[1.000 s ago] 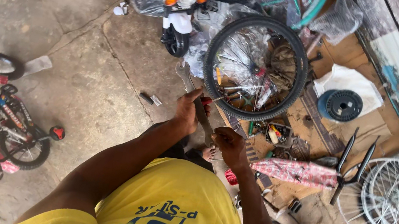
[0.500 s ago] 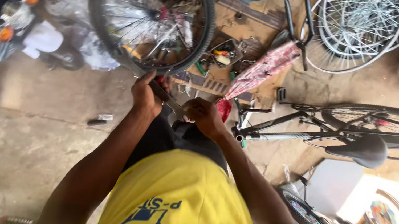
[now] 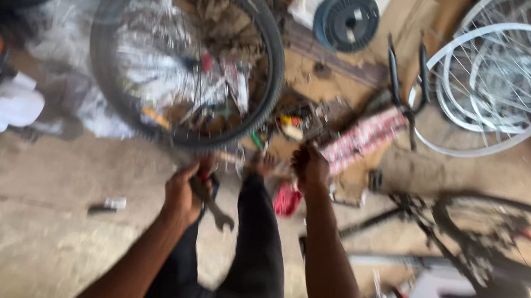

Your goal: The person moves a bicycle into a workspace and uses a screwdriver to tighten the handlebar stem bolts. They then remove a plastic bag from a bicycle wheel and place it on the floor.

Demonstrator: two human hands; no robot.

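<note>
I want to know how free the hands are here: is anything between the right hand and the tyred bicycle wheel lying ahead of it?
Yes. Between the right hand and the tyred wheel lies a blurred clutter of small parts by the wheel's rim. The left hand, gripping a wrench, sits just below the tyre with nothing visible between.

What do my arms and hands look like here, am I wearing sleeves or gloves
Both forearms are bare, with no sleeves in view. The left hand and right hand show no gloves. The picture is too blurred to tell rings or a watch.

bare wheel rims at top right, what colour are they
Silvery white with thin metal spokes, seen in the head view, the only one.
</note>
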